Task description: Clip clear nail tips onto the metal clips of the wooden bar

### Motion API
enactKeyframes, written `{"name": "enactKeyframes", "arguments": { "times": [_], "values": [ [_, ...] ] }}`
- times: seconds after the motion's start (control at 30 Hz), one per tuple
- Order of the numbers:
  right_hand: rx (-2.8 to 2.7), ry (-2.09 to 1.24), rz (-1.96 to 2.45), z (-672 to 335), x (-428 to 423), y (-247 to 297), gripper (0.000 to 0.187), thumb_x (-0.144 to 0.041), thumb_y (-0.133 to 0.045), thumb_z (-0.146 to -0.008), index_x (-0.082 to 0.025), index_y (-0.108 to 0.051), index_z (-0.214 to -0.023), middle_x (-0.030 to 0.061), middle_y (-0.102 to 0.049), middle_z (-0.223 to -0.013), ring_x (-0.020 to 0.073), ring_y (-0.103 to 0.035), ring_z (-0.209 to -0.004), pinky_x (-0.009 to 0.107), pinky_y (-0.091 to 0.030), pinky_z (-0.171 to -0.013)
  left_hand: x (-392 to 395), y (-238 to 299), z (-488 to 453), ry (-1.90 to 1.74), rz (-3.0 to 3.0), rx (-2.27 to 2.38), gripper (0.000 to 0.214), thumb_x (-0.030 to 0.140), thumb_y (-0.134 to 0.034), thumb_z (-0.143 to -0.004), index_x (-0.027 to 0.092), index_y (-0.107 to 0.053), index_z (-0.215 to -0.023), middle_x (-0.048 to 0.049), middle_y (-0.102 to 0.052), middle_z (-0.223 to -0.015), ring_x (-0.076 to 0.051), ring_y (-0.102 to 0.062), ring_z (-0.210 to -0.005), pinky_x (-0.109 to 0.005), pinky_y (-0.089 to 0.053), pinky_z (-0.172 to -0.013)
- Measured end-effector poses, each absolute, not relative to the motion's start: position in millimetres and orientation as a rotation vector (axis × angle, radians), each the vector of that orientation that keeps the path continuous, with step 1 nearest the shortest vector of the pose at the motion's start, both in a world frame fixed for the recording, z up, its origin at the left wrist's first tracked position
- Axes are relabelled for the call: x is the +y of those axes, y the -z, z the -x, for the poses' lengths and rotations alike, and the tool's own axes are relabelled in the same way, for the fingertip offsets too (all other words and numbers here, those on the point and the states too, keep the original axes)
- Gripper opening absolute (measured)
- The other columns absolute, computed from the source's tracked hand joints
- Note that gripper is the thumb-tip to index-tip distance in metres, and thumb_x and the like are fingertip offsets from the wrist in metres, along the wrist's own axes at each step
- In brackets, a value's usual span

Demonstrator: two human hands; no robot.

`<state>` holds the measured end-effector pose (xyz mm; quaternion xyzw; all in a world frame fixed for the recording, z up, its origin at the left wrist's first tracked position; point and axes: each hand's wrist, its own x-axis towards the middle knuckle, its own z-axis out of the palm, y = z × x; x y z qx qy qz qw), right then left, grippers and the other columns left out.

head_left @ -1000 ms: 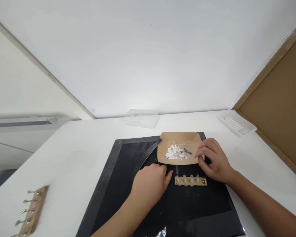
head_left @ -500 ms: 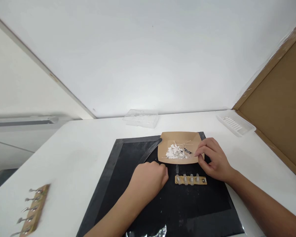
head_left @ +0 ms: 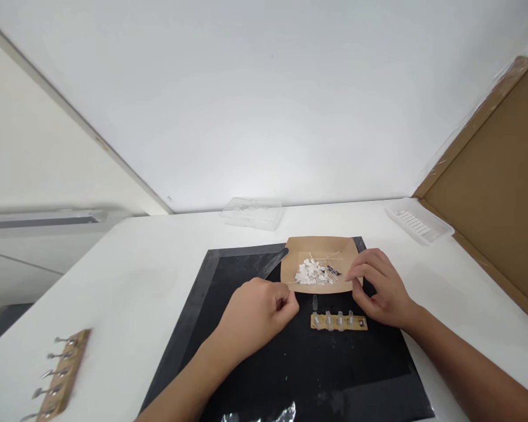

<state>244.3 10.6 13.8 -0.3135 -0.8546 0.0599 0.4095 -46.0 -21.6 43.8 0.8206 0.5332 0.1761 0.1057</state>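
Note:
My left hand (head_left: 256, 313) hovers over the black mat (head_left: 229, 351), its fingers curled into a loose fist; whether it pinches anything is hidden. A dark curved strip (head_left: 273, 265) lies just beyond it. My right hand (head_left: 378, 288) rests at the right corner of the brown paper tray (head_left: 300, 248), fingers bent against its rim. The tray holds several small white pieces (head_left: 310, 273) and thin sticks. In front of the tray lies a narrow yellow board (head_left: 338, 322) with several clear LEDs, and one loose clear LED (head_left: 315, 302) lies beside it.
A second yellow strip with metal pins (head_left: 56, 378) lies at the table's left front edge. A clear plastic container (head_left: 251, 212) sits at the back, a white plastic tray (head_left: 418, 220) at the right, next to a leaning cardboard sheet (head_left: 497, 187). Foil (head_left: 264, 415) shows at the mat's front.
My left hand has lifted off the mat, drawn slightly back and left, and curled its fingers tighter. My right hand stays at the tray's corner.

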Motion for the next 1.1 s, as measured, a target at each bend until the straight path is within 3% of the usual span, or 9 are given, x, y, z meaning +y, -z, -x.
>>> {"name": "enactKeyframes", "arguments": {
  "times": [0.07,0.2,0.33,0.5,0.73,1.1],
  "values": [
    [-2.155,-0.162,0.782,-243,10,-14,0.029,-0.005,-0.061,-0.088,-0.027,-0.06,-0.106,0.0036,-0.067,-0.095,0.0246,-0.063,-0.09,0.045,-0.051,-0.084,-19,-45,45,-0.608,-2.326,1.479,0.043,0.024,-0.051,-0.088,0.018,-0.03,-0.052,0.0044,-0.033,-0.045,-0.008,-0.026,-0.045,-0.027,-0.02,-0.05],
    [-2.159,-0.193,0.746,-239,6,-13,0.028,-0.005,-0.061,-0.088,-0.027,-0.06,-0.105,0.0036,-0.067,-0.095,0.0239,-0.063,-0.089,0.044,-0.051,-0.082,-18,-40,36,-0.796,-2.133,1.336,0.046,0.026,-0.051,-0.094,0.019,-0.031,-0.053,0.0053,-0.037,-0.042,-0.007,-0.036,-0.043,-0.023,-0.028,-0.047],
    [-2.178,-0.224,0.701,-232,0,-13,0.027,-0.007,-0.063,-0.091,-0.026,-0.061,-0.11,0.0038,-0.067,-0.096,0.0232,-0.063,-0.091,0.044,-0.051,-0.083,-20,-28,29,-0.906,-2.026,1.157,0.05,0.029,-0.051,-0.1,0.018,-0.048,-0.052,0.005,-0.049,-0.039,-0.006,-0.045,-0.037,-0.019,-0.036,-0.046],
    [-2.189,-0.181,0.684,-219,-11,-14,0.027,-0.02,-0.069,-0.099,-0.025,-0.063,-0.124,0.0044,-0.069,-0.099,0.0227,-0.064,-0.093,0.043,-0.049,-0.088,-21,-24,30,-1.017,-1.932,1.093,0.046,0.032,-0.051,-0.106,0.015,-0.073,-0.069,0.0042,-0.056,-0.038,-0.008,-0.049,-0.032,-0.018,-0.039,-0.044],
    [-2.103,-0.181,0.666,-205,-18,-14,0.024,-0.031,-0.079,-0.099,-0.023,-0.068,-0.118,0.002,-0.074,-0.096,0.019,-0.066,-0.089,0.038,-0.045,-0.084,-26,-30,23,-1.024,-1.942,0.937,0.047,0.031,-0.05,-0.109,0.015,-0.073,-0.071,0.0036,-0.058,-0.039,-0.007,-0.051,-0.035,-0.017,-0.045,-0.052],
    [-2.051,-0.192,0.607,-206,-17,-11,0.011,-0.021,-0.078,-0.098,-0.022,-0.071,-0.106,0.0,-0.071,-0.085,0.0165,-0.063,-0.081,0.036,-0.043,-0.079,-26,-21,21,-0.924,-1.813,0.85,0.056,0.046,-0.047,-0.11,0.014,-0.071,-0.07,0.0014,-0.057,-0.039,-0.008,-0.047,-0.036,-0.02,-0.045,-0.052]
  ]
}}
